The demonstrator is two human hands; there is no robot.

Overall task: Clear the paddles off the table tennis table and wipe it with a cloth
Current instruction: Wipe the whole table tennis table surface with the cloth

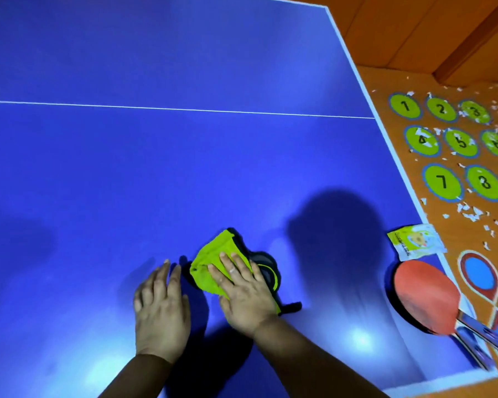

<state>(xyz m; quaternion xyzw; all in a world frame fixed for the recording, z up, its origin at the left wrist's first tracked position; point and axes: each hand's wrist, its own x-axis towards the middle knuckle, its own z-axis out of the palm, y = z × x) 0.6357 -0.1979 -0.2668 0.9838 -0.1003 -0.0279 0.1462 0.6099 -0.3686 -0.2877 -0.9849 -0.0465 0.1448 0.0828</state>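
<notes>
Down near the near edge, the right hand (pixel 243 294) lay flat on a bunched yellow-green cloth (pixel 210 259), fingers straight and spread, pressing it onto the surface rather than curling round it. The left hand (pixel 160 308) rested just beside it, to the left, palm down on the bare blue top with its fingers straight and close together; it held nothing and did not touch the cloth. The two hands were apart, with a narrow strip of blue between them.

The cloth had black trim and grey parts showing at its right side, and a short black tab stuck out from under the right wrist.

The table tennis table (pixel 156 168) stretched away blue, crossed by a thin white line (pixel 184 109) and bordered in white. At its near right corner lay a red-faced paddle (pixel 426 294), its handle jutting over the edge; a dark rim and a second handle showed beneath it, too blurred to tell more. Just beyond the paddle, a small green-and-white packet (pixel 416 242) sat at the table's right edge.

Past that edge was an orange floor (pixel 400 67) with numbered green circles (pixel 442 182) and scattered white paper scraps (pixel 472 212).
</notes>
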